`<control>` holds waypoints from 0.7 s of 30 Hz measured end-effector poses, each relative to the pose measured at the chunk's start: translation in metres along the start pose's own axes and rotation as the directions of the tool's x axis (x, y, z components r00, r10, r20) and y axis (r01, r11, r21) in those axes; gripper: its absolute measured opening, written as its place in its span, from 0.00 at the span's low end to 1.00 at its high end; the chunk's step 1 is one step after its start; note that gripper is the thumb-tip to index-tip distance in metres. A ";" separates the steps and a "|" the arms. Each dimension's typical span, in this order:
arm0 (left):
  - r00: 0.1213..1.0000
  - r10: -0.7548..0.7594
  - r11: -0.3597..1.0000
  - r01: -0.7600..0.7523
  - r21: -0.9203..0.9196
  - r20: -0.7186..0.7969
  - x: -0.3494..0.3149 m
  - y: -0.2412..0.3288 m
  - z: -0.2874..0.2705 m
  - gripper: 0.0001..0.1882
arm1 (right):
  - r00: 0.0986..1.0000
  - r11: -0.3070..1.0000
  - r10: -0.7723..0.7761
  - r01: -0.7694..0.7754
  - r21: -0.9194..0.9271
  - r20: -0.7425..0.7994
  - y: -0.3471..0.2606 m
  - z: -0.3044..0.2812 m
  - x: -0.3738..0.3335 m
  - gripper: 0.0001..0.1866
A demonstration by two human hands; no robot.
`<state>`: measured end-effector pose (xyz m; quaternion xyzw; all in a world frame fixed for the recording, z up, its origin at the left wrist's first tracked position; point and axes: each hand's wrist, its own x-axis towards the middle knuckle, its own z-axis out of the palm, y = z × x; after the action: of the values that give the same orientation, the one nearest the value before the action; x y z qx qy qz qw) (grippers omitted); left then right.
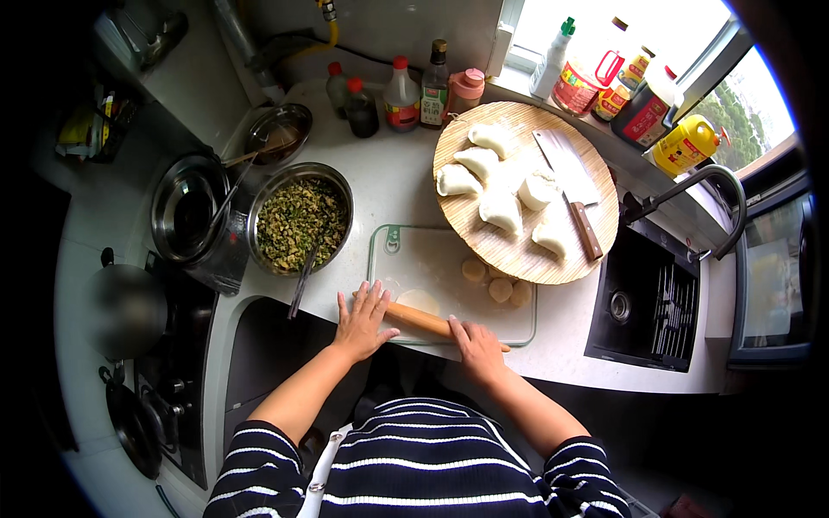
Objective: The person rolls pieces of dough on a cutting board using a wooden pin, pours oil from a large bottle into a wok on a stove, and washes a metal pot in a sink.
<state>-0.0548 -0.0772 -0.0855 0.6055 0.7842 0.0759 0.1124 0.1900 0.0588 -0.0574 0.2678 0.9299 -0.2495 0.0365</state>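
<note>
Rolling pin partly hides a dough disc.

Beyond the left edge of the round board, a tall glass bottle bears a printed label. Beyond the board's right, a red-handled jug and yellow bottle carry lettering.

Slanted wooden rolling pin at edge of pale dough round.

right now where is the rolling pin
In the head view, the rolling pin lies just below centre, over the near part of the green-rimmed board, between the left hand and the right hand.
</note>
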 end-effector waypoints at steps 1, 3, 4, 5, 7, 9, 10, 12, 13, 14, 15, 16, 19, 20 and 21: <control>0.993 -0.002 0.999 -0.002 -0.034 -0.118 0.007 -0.004 0.005 0.41 | 0.979 0.996 -0.089 0.085 -0.029 -0.184 0.018 0.018 0.004 0.33; 0.907 0.024 0.998 -0.048 -0.048 -0.420 0.024 0.002 -0.004 0.30 | 0.949 0.998 -0.025 0.041 0.043 -0.314 0.024 0.013 0.006 0.32; 0.938 -0.031 0.988 -0.024 -0.154 -0.344 0.030 0.005 -0.001 0.27 | 0.928 0.996 0.002 0.029 0.079 -0.372 0.026 0.009 0.010 0.31; 0.962 -0.077 0.967 0.008 -0.256 -0.261 0.035 0.006 0.005 0.25 | 0.907 0.991 0.018 0.040 0.129 -0.421 0.026 0.001 0.012 0.28; 0.941 -0.117 0.966 0.034 -0.256 -0.317 0.042 0.023 0.013 0.18 | 0.909 0.987 0.106 -0.048 0.153 -0.404 0.032 -0.004 0.014 0.28; 0.946 -0.264 0.927 0.195 -0.320 -0.188 0.049 0.033 0.023 0.21 | 0.908 0.976 0.184 -0.123 0.181 -0.377 0.038 -0.008 0.013 0.27; 0.935 -0.334 0.898 0.277 -0.341 -0.120 0.052 0.034 0.027 0.22 | 0.905 0.975 0.189 -0.127 0.183 -0.381 0.039 -0.008 0.012 0.27; 0.902 -0.430 0.812 0.408 -0.417 0.046 0.062 0.028 0.031 0.21 | 0.901 0.973 0.198 -0.133 0.188 -0.386 0.041 -0.009 0.010 0.27; 0.882 -0.446 0.778 0.467 -0.421 0.154 0.068 0.027 0.027 0.20 | 0.898 0.972 0.200 -0.130 0.197 -0.391 0.042 -0.009 0.008 0.28; 0.851 -0.456 0.741 0.525 -0.418 0.261 0.071 0.027 0.024 0.19 | 0.896 0.970 0.201 -0.127 0.206 -0.396 0.043 -0.009 0.005 0.28; 0.884 -0.429 0.734 0.462 -0.498 0.187 0.071 0.028 0.021 0.16 | 0.894 0.969 0.201 -0.123 0.214 -0.400 0.043 -0.009 0.003 0.28; 0.909 -0.402 0.724 0.389 -0.570 0.110 0.070 0.033 0.016 0.14 | 0.890 0.968 0.203 -0.119 0.222 -0.407 0.043 -0.010 0.001 0.29; 0.952 -0.218 0.839 0.071 -0.539 -0.214 0.066 0.050 -0.006 0.09 | 0.879 0.967 0.197 -0.100 0.235 -0.435 0.043 -0.013 -0.005 0.29; 0.939 -0.125 0.882 -0.043 -0.469 -0.321 0.062 0.057 -0.014 0.08 | 0.875 0.968 0.187 -0.088 0.233 -0.446 0.044 -0.013 -0.005 0.28; 0.878 0.041 0.910 -0.229 -0.344 -0.476 0.059 0.063 -0.019 0.07 | 0.872 0.970 0.176 -0.075 0.231 -0.457 0.044 -0.013 -0.005 0.28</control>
<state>-0.0151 -0.0039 -0.0556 0.5898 0.7120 0.3793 0.0367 0.2176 0.0952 -0.0646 0.3832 0.8601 -0.2683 -0.2036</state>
